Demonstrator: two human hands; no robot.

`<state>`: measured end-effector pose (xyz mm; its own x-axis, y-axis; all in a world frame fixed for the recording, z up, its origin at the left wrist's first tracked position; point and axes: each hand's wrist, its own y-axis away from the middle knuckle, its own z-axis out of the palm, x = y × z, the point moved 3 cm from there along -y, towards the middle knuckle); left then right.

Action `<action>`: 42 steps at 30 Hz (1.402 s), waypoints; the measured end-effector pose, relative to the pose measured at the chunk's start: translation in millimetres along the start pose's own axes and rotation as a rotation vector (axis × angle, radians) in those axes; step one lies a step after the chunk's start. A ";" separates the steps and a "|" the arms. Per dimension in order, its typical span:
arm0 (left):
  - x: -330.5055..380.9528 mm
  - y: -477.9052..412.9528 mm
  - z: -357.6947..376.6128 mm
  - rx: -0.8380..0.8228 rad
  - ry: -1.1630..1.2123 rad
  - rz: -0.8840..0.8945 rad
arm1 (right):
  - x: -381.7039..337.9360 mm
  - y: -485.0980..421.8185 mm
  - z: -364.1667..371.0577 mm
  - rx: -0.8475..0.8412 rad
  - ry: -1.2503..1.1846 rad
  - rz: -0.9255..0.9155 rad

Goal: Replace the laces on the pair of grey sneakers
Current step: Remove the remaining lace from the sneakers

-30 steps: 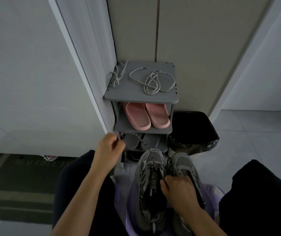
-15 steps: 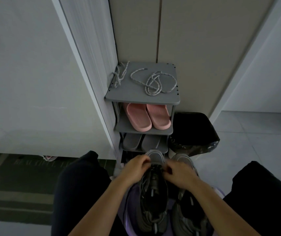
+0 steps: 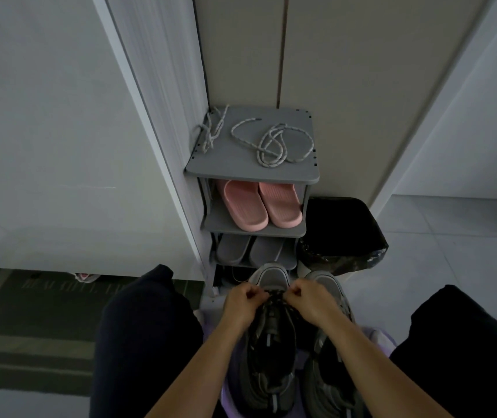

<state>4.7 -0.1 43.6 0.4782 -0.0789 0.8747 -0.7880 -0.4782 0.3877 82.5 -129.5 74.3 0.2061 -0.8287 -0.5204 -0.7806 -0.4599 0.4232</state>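
Observation:
Two grey sneakers stand side by side on a purple stool [image 3: 381, 337] between my knees. The left sneaker [image 3: 268, 351] has its dark lace [image 3: 277, 297] near the toe. My left hand [image 3: 245, 306] and my right hand [image 3: 312, 303] both pinch that lace over the toe-end eyelets. The right sneaker [image 3: 328, 384] lies partly under my right forearm. Two loose speckled laces rest on top of the grey shoe rack [image 3: 226, 167]: a coiled one [image 3: 274, 144] in the middle and a bunched one [image 3: 212, 131] at its left rear corner.
Pink slippers [image 3: 259, 206] fill the rack's second shelf, grey slippers [image 3: 248, 250] the third. A bin with a black bag [image 3: 342, 233] stands right of the rack. A white wall panel [image 3: 156, 116] rises on the left, with a dark doormat [image 3: 30, 321] on the floor.
My left hand came down from beside the rack, where it held the lace up, to the sneaker's toe. My right hand moved forward along the shoe to meet it.

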 end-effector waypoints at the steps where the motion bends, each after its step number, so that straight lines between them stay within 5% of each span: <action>1: 0.5 -0.2 -1.0 -0.009 -0.013 -0.005 | -0.5 1.5 -0.7 -0.005 0.009 -0.010; 6: 3.1 -12.1 -20.0 -0.119 -0.126 0.003 | 0.9 1.2 -8.3 -0.002 0.020 -0.041; 15: -3.1 12.2 6.5 0.151 0.106 -0.026 | -9.5 2.4 20.2 0.005 -0.224 0.064; 22: 10.7 -8.4 -22.9 -0.018 -0.417 0.137 | -1.4 7.5 -3.1 -0.010 -0.095 0.017; 30: -7.4 2.2 5.2 0.046 -0.271 0.130 | -3.8 5.2 4.3 0.025 -0.064 0.038; 36: 16.8 -7.8 -22.1 -0.062 -0.618 0.296 | 5.9 -0.1 -14.5 -0.085 -0.037 0.042; 42: -3.1 1.8 0.3 -0.014 -0.305 0.113 | 0.7 -0.6 2.2 -0.039 0.036 0.016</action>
<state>2.0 -1.0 41.5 0.4798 -0.3902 0.7858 -0.8471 -0.4394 0.2990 81.8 -129.1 72.1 0.2150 -0.8467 -0.4867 -0.7609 -0.4576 0.4600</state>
